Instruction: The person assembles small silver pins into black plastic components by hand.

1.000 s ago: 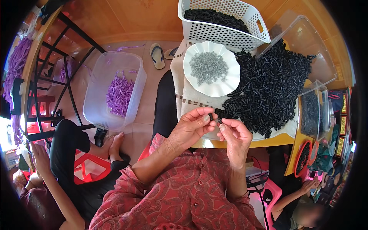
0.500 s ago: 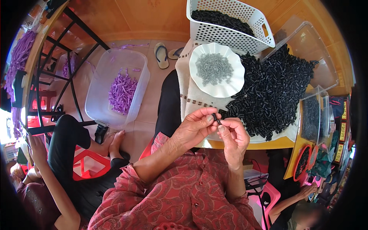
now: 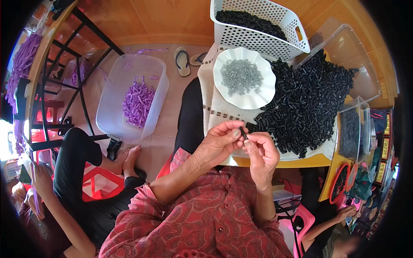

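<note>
A small black tube-like piece [image 3: 242, 132] is pinched between my two hands, just off the table's near edge. My left hand [image 3: 217, 144] is closed, thumb and forefinger gripping the piece's upper end. At its lower end, the thumb and fingertips of my right hand [image 3: 263, 157] close on it too; whether they also hold a second tiny part is hidden. Beyond my hands spreads a big heap of similar black pieces [image 3: 301, 107]. Left of the heap, a white scalloped plate [image 3: 223, 96] bears a pile of small clear pieces [image 3: 241, 76].
A white perforated basket [image 3: 258, 41] with more black pieces stands at the back on a pale cloth [image 3: 211, 86]. Clear boxes [image 3: 355, 129] lie at right. On the floor at left, a clear tub [image 3: 109, 99] holds purple strips. Other people sit on both sides.
My hands stay almost where they were, the black piece slightly turned between my fingers. At the left, another person's hands have shifted, with a purple strip now showing by them.
</note>
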Demonstrator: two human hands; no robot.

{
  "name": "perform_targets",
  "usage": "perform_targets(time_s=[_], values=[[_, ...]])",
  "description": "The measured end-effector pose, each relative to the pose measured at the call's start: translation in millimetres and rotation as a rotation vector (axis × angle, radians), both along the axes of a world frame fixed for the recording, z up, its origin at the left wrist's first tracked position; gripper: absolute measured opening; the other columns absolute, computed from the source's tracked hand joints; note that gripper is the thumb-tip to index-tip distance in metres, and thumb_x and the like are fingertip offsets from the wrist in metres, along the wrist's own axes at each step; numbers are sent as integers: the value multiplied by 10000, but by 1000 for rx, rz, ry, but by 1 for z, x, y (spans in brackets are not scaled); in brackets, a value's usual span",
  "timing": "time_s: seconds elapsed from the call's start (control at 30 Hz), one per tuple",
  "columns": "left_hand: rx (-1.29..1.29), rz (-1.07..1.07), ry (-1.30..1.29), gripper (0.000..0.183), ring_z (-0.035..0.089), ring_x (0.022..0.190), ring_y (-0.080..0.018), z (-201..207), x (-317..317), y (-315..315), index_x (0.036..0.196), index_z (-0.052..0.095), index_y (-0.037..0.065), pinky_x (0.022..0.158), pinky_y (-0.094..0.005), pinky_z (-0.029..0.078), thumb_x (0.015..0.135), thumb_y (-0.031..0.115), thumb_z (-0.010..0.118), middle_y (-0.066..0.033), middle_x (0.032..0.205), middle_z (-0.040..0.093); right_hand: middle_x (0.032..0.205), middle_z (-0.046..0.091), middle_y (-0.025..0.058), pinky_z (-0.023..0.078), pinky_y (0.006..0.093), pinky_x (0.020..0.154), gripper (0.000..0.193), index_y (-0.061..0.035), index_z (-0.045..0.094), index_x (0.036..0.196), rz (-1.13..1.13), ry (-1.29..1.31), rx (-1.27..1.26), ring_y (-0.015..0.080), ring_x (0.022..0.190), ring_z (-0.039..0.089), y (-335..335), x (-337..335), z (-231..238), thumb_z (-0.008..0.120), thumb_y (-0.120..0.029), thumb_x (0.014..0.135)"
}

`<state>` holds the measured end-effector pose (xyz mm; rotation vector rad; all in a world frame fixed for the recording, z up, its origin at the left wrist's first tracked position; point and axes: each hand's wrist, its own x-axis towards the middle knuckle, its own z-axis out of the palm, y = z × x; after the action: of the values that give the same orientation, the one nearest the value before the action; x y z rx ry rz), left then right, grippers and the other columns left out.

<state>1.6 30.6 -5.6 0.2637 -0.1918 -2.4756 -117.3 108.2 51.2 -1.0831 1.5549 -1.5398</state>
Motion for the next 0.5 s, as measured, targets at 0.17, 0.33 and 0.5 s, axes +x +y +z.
perform_targets(time_s=[0.17,0.33,0.5], values=[[-16,25,-33,238,602,919,-144,1,-1,1,1163,605,37,818,-273,513,927,45,574,-96,1057,630,982,578,101,500,211,712,95,59,597,975,-7,35,5,116,818,624,0,2,1,598,64,880],[-52,47,-82,226,602,885,-138,2,-1,1,1149,614,36,796,-271,508,926,50,579,-94,1041,638,980,582,93,500,204,693,125,60,592,998,-23,-20,13,106,793,615,-1,4,2,586,85,876],[32,16,-86,219,591,802,-137,4,0,-2,1143,615,24,749,-268,503,931,55,571,-91,1002,639,950,586,72,483,201,661,129,53,596,1010,-33,-138,21,88,744,580,-5,7,4,575,72,885]])
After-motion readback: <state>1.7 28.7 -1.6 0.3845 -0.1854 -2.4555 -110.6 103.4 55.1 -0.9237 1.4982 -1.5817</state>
